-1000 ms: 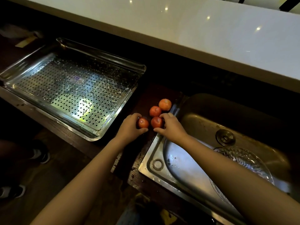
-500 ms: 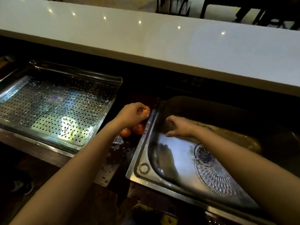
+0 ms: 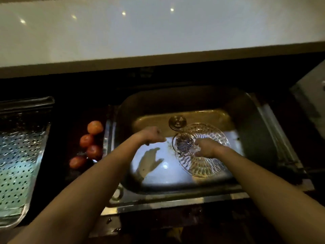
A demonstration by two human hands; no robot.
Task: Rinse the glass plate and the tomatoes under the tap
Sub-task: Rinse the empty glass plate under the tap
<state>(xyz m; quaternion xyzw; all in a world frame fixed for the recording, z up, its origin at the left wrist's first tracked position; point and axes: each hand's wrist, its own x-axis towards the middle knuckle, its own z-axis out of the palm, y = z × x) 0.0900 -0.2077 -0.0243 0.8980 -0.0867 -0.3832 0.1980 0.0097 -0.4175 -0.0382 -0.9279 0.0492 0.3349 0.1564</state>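
Observation:
The clear ribbed glass plate [image 3: 209,166] is inside the steel sink [image 3: 158,196], tilted, right of the drain. My right hand [image 3: 206,148] grips it near its middle. My left hand [image 3: 151,135] hovers over the sink's left half, fingers loosely bent downward, holding nothing; its shadow falls on the sink floor. Several red tomatoes [image 3: 86,140] lie in a loose line on the dark counter just left of the sink rim, apart from both hands. No tap or running water shows.
A perforated steel tray [image 3: 21,155] sits at the far left. The round drain [image 3: 177,121] lies at the sink's back. A white raised counter [image 3: 158,32] runs across the top. A grey surface [image 3: 309,103] borders the sink's right side.
My left hand left the tomatoes and moved right over the sink. My right hand went deeper into the sink and took hold of the glass plate. The view shifted right.

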